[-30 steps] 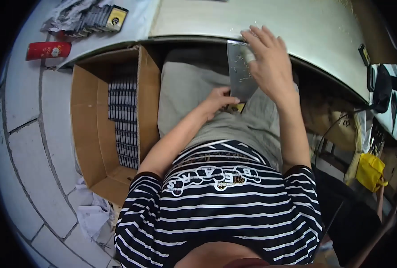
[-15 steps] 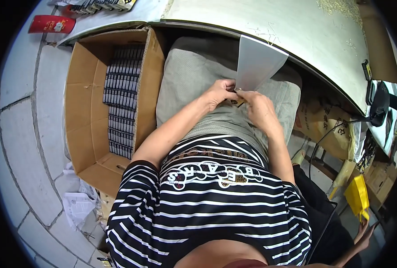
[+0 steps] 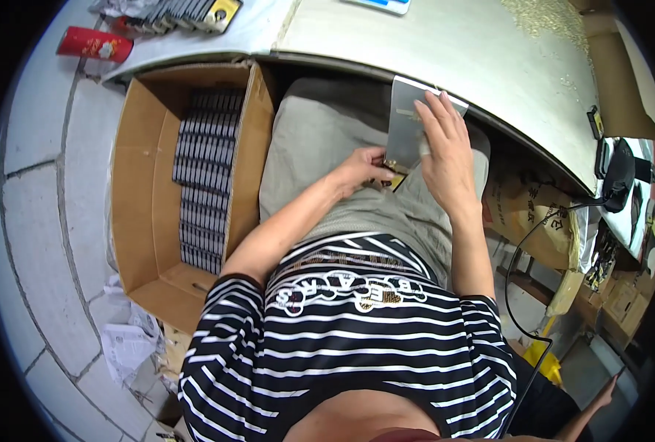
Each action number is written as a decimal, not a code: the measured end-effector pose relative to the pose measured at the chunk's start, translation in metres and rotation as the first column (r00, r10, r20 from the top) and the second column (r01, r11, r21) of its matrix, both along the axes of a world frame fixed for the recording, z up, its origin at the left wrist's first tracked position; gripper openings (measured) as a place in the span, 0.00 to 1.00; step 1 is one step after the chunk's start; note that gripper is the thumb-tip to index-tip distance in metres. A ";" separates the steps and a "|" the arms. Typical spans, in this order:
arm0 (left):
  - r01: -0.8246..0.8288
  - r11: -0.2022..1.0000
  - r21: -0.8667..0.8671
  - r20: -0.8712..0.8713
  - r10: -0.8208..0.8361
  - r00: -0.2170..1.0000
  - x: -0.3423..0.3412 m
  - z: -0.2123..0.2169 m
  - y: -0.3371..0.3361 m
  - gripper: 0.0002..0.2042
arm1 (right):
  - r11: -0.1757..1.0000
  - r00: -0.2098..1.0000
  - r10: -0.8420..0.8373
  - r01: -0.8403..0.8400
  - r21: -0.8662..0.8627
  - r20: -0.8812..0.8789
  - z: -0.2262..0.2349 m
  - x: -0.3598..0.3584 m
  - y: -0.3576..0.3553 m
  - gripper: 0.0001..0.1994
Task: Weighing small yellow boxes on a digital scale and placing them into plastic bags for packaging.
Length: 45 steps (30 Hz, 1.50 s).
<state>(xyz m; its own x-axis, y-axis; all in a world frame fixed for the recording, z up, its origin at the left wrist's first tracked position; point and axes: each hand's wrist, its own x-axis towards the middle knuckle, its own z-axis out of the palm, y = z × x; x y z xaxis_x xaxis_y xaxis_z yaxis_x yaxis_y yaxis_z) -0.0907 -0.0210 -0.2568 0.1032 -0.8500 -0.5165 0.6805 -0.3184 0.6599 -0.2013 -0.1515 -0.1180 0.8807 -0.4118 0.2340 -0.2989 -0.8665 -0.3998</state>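
Observation:
A grey flat sheet [image 3: 405, 136] slopes from the table edge down to my lap. My right hand [image 3: 445, 147] lies over its upper part with fingers stretched out, next to a few thin golden pieces [image 3: 411, 114] on the sheet. At the sheet's lower end my left hand [image 3: 363, 169] has its fingers closed around a small black-and-yellow package [image 3: 397, 181], partly hidden by the fingers. A small gold-coloured bit shows beside the left fingertips, too small to name.
An open cardboard box [image 3: 143, 191] with rows of dark packages [image 3: 206, 162] stands at my left. On the table [image 3: 445, 37] are a heap of tiny golden pieces [image 3: 545, 22] and, far left, a red can [image 3: 95, 44]. A cable [image 3: 519, 250] and another person's hand [image 3: 605, 394] are at right.
My right hand has left the left fingertips and moved up over the sheet, its fingers now stretched out. The left hand stays low by the package. The view has shifted slightly.

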 end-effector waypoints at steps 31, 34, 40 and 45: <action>-0.143 0.860 -0.490 0.535 0.426 0.729 0.029 0.120 -0.014 0.17 | 0.736 0.966 -0.250 0.145 0.661 0.067 0.021 -0.010 -0.060 0.10; -0.265 0.812 -0.520 0.511 0.544 0.665 0.049 0.130 -0.012 0.16 | 0.730 0.941 -0.334 0.223 0.646 0.054 0.037 0.002 -0.084 0.09; -0.322 0.865 -0.385 0.431 0.476 0.766 0.062 0.101 -0.023 0.11 | 0.756 0.927 -0.267 0.032 0.654 0.263 0.068 0.107 -0.128 0.08; -0.279 0.873 -0.400 0.395 0.439 0.807 0.071 0.099 -0.039 0.10 | 0.650 0.924 -0.345 0.112 0.751 0.161 0.034 0.197 -0.187 0.11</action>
